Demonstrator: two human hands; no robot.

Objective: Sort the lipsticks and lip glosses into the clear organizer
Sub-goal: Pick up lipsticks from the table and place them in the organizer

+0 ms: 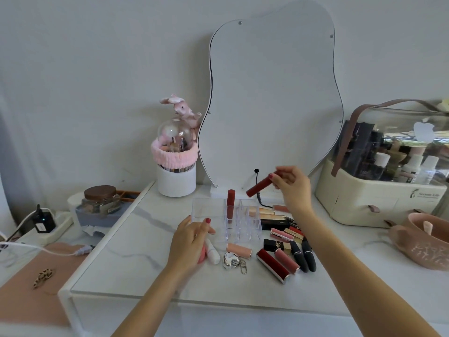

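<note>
Here the right hand (290,184) is raised above the back of the marble table (136,242), pinching a dark red gloss tube (261,185) by its upper end between thumb and fingertips; the tube slants down to the left, in the air over the clear organizer (218,210) and not touching it. The left hand (192,239) lies low at the organizer's front left corner, fingers loosely bent over a pink tube (201,255) and beside a white tube (212,251); whether it actually grips either cannot be told.

One red gloss (230,205) stands upright in a back slot of the organizer. The other slots look unfilled. To the right of the organizer lies a loose pile of lipsticks (289,242): pink, gold, black and red cases, with a long red case (272,265) nearest the front. A peach tube (239,250) and a silver keyring (229,259) lie just in front of the organizer.

Behind stand a wavy mirror (274,105), a brush holder (176,178) wrapped in a pink headband, and at right a cosmetics case (379,198).
</note>
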